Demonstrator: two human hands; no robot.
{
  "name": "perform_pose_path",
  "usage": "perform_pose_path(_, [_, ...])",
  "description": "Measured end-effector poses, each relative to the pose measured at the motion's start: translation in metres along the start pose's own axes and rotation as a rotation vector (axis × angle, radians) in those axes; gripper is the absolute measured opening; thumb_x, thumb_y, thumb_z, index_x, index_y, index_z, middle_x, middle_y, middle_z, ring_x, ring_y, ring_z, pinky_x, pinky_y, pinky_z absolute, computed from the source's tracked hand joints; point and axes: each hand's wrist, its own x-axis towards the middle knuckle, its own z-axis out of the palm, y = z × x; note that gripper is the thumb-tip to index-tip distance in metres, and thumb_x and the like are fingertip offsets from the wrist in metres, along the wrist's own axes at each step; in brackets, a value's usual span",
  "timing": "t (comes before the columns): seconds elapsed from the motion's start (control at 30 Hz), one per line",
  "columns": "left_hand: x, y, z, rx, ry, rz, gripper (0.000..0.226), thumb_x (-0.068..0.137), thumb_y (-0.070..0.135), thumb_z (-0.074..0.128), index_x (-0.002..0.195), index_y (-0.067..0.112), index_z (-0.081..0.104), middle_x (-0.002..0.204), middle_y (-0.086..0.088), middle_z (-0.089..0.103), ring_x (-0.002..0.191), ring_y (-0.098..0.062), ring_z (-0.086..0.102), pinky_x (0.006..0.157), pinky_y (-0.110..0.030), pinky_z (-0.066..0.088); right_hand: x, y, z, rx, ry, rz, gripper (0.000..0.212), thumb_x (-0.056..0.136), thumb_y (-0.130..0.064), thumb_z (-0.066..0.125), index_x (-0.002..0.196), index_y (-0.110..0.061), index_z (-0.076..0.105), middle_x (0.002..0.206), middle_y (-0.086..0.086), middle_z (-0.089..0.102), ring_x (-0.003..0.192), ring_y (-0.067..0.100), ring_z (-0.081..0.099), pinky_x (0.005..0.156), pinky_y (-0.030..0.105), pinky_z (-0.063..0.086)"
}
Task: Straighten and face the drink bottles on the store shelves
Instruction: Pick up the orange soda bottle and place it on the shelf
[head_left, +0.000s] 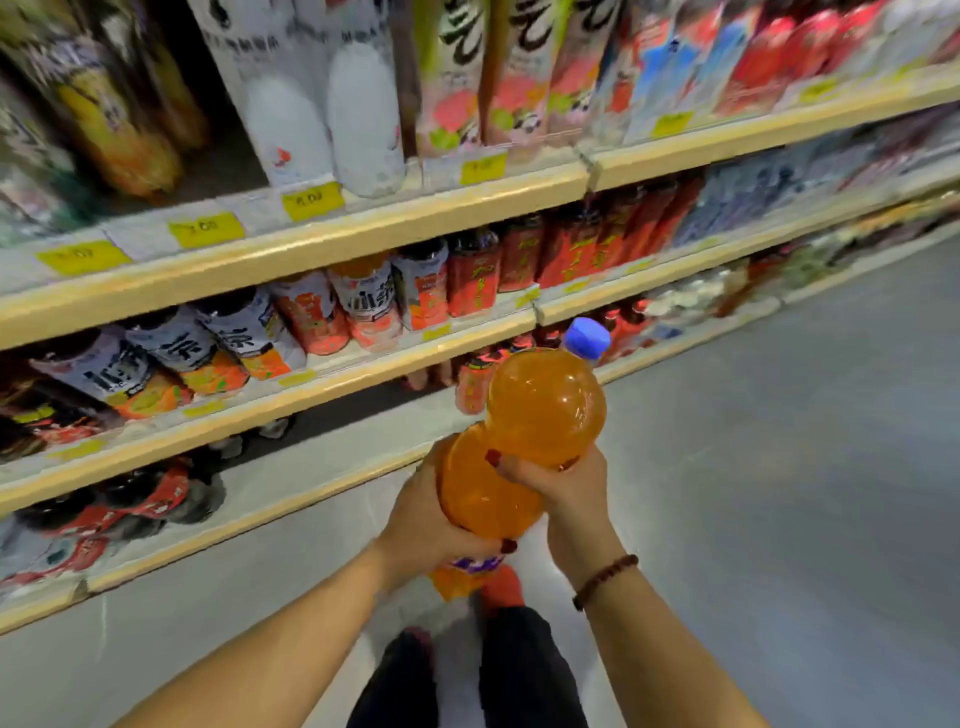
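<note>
I hold a large orange soda bottle (540, 410) with a blue cap (587, 339) in front of the shelves, tilted with the cap pointing up and to the right. My left hand (431, 525) grips its lower part near the purple label. My right hand (566, 483) wraps around its narrow waist from the right. Rows of drink bottles fill the shelves: white-and-orange labelled bottles (218, 343) on the middle shelf at left, red-labelled bottles (571, 249) further right, tall white bottles (322, 98) and pink cartons (493, 78) on the upper shelf.
The shelf edges (363, 234) carry yellow price tags (311, 200). The bottom shelf holds dark cola bottles (130, 504) at left and has a gap near its middle. Grey floor (805, 493) stretches to the right. My legs and a red shoe (501, 587) show below.
</note>
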Motion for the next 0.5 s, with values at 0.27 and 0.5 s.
perform_pose_path(0.27, [-0.018, 0.129, 0.042, 0.094, -0.128, 0.009, 0.092, 0.029, 0.071, 0.077, 0.107, 0.062, 0.029, 0.106, 0.032, 0.046, 0.091, 0.007, 0.05, 0.074, -0.015, 0.042, -0.043, -0.092, -0.075, 0.175, 0.165, 0.023, 0.072, 0.051, -0.041, 0.082, 0.116, -0.035, 0.053, 0.11, -0.011, 0.065, 0.094, 0.008, 0.062, 0.064, 0.022, 0.049])
perform_pose_path(0.5, [0.002, 0.221, 0.114, -0.165, -0.255, -0.04, 0.087, 0.032, 0.053, 0.085, 0.112, 0.038, 0.053, 0.102, 0.007, 0.072, 0.089, -0.016, 0.071, 0.074, -0.033, 0.058, -0.037, -0.14, -0.183, 0.225, 0.107, -0.036, 0.04, 0.075, -0.047, 0.066, 0.113, -0.036, 0.058, 0.098, -0.022, 0.073, 0.09, 0.0, 0.07, 0.063, 0.015, 0.055])
